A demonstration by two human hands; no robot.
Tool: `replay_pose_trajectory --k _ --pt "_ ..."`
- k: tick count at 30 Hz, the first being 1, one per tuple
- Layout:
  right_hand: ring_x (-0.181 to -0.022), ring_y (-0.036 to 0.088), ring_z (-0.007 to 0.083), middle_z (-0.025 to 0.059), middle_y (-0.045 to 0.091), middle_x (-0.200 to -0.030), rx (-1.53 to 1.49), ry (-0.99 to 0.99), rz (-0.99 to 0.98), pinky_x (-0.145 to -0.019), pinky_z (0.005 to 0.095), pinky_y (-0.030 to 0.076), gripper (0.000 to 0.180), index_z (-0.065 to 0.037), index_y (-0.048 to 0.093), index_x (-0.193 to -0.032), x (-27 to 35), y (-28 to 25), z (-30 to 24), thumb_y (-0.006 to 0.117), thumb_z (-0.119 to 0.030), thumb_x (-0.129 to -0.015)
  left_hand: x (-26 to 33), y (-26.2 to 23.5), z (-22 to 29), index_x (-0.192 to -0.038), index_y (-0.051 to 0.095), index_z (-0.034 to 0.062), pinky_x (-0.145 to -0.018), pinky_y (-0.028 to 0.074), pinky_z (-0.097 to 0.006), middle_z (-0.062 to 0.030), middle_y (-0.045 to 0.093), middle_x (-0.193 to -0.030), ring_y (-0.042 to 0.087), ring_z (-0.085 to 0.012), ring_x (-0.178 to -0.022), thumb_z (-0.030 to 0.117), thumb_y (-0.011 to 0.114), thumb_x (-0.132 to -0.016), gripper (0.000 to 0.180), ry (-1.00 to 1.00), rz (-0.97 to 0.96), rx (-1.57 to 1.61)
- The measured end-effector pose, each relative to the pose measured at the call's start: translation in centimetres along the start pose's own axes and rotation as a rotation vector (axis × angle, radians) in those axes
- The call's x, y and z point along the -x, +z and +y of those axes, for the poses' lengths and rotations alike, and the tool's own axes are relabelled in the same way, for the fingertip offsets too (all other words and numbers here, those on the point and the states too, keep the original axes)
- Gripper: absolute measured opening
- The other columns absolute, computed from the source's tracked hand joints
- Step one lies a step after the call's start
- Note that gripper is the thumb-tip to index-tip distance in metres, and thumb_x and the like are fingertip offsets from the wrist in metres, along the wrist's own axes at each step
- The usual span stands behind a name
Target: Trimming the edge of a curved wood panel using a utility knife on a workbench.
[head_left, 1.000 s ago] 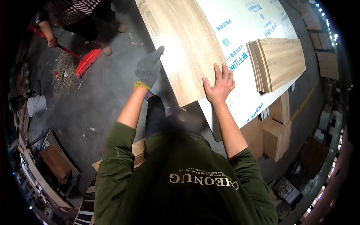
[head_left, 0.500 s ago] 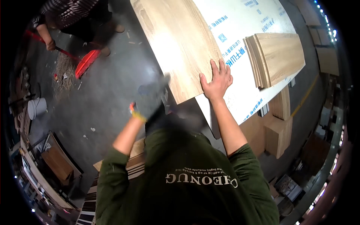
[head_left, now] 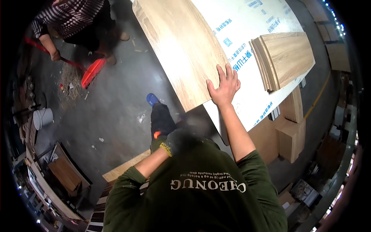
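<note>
A long wood-grain panel [head_left: 185, 50] lies on a white board with blue print [head_left: 247, 81]. My bare right hand [head_left: 225, 87] rests flat on the panel's near right corner, fingers spread, holding nothing. My left hand [head_left: 181, 142], in a dark grey glove with a yellow cuff, is drawn in against my shirt front, away from the panel. Its fingers are dark and blurred, so any grip is hidden. A small orange piece [head_left: 157, 134] shows beside the glove; what it belongs to is unclear.
A stack of shorter wood-grain panels [head_left: 288, 58] sits on the white board's right side. At far left a person holds a red-handled dustpan [head_left: 92, 73] beside swept debris [head_left: 70, 87]. A white bucket [head_left: 42, 118] stands left. More boards [head_left: 291, 141] stand at right.
My left hand has moved from the panel's near left edge back toward my body. My right hand stays on the panel. The person's red dustpan has shifted slightly right.
</note>
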State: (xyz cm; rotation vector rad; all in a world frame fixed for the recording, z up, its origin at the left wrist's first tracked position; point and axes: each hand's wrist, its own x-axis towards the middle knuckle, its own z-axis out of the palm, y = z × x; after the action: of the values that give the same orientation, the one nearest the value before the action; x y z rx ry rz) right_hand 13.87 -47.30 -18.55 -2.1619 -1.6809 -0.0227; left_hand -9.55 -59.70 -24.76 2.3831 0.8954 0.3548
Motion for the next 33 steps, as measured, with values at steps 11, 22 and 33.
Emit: replay_pose_trajectory --k 11,22,33 --pt "-0.135 0.026 0.0403 0.0132 0.038 -0.145 0.022 -0.003 -0.042 -0.106 0.0588 0.018 0.066 -0.019 0.051 -0.133 0.2 -0.4 0.1 0.067 -0.039 -0.072 -15.1 -20.4 -22.2 -0.132 0.052 0.0101 -0.09 0.047 -0.038 -0.0181 0.063 -0.115 0.061 -0.0334 -0.102 0.012 0.053 -0.088 0.043 -0.31 0.368 0.144" --pt "-0.136 0.026 0.0388 0.0149 0.039 -0.144 0.01 -0.012 -0.047 -0.108 0.0549 0.015 0.065 -0.015 0.052 -0.132 1.0 -0.9 0.5 0.064 -0.036 -0.071 -25.2 -26.2 -27.2 -0.131 0.052 0.0206 -0.079 0.048 -0.047 -0.018 0.066 -0.1 0.063 -0.0373 -0.09 0.019 0.04 -0.09 0.042 -0.421 0.406 -0.285" --pt "-0.133 0.028 0.0398 0.0128 0.041 -0.142 0.012 0.0 0.001 -0.102 0.0608 0.022 0.062 -0.019 0.052 -0.131 -0.2 -0.1 0.7 0.065 -0.038 -0.073 -15.6 -14.7 -13.4 -0.127 0.058 0.0239 -0.065 0.049 -0.046 -0.0165 0.065 -0.081 0.062 -0.0353 -0.071 0.009 0.049 -0.085 0.045 -0.337 0.418 -0.148"
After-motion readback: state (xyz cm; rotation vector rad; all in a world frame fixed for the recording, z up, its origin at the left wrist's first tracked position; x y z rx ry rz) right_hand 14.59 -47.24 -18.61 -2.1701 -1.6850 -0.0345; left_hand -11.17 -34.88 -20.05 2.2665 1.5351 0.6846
